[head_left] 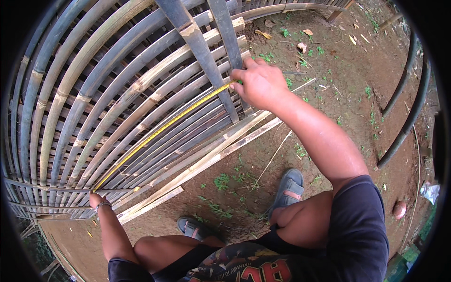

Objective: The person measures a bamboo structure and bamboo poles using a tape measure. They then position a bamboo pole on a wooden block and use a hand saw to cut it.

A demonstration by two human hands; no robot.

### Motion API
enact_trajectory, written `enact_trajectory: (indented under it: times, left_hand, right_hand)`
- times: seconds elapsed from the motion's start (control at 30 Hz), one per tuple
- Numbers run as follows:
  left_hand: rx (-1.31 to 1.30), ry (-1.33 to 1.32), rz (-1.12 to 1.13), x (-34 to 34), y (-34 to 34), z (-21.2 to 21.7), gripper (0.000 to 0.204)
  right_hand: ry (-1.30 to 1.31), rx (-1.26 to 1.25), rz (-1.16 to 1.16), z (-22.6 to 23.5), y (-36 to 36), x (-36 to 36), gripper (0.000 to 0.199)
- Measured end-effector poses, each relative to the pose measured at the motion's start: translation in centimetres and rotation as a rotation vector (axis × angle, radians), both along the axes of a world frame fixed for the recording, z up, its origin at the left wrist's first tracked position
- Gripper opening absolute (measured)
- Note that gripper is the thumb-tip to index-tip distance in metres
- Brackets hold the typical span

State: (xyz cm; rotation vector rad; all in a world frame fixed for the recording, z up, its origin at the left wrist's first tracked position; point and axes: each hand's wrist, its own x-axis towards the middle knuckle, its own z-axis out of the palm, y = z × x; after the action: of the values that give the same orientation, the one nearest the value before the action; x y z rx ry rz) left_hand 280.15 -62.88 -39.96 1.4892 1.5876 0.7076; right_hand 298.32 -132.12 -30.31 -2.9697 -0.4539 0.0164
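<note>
A yellow tape measure [162, 128] stretches across a panel of split bamboo slats [112, 94], running parallel to the slats. My right hand [260, 84] is closed with its thumb and fingers on the tape's right end, beside a dark bamboo crosspiece [229, 37]. At the panel's lower left, my left hand [96, 199] grips the tape's other end near another crosspiece [56, 188]; its fingers are partly hidden. A second flat crosspiece [195, 42] lies across the slats just left of my right hand. The tape's case cannot be made out.
Loose pale bamboo strips [211, 162] lie along the panel's near edge. Bare soil [329, 141] with small weeds and dry leaves spreads to the right. Dark curved poles [408, 117], a reddish round object [400, 209] and white plastic scrap [429, 192] are at far right.
</note>
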Motion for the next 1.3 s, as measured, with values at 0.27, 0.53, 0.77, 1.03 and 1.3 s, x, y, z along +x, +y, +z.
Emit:
enact_trajectory:
  times: [0.27, 0.53, 0.77, 1.03, 1.3]
  left_hand:
    - [0.999, -0.266, -0.468, 7.3, -18.4, 11.2, 0.048]
    - [0.169, -0.558, -1.537, 13.3, -43.8, 10.8, 0.041]
    - [-0.1, -0.521, -1.524, 19.3, -52.5, 7.7, 0.033]
    - [0.012, -0.39, -1.591, 20.6, -51.8, 5.9, 0.022]
    - [0.033, -0.39, -1.664, 20.7, -51.4, 5.8, 0.02]
  right_hand:
    - [-0.007, 0.051, 0.031, -0.3, -0.6, 0.0, 0.027]
    - [-0.032, 0.074, 0.049, -0.6, -0.8, 0.1, 0.026]
    - [-0.13, 0.089, 0.05, -1.5, -0.8, 0.1, 0.022]
    - [-0.165, 0.093, 0.055, -1.7, -0.7, 0.1, 0.021]
    - [-0.189, 0.073, 0.062, -1.3, -0.8, -0.1, 0.02]
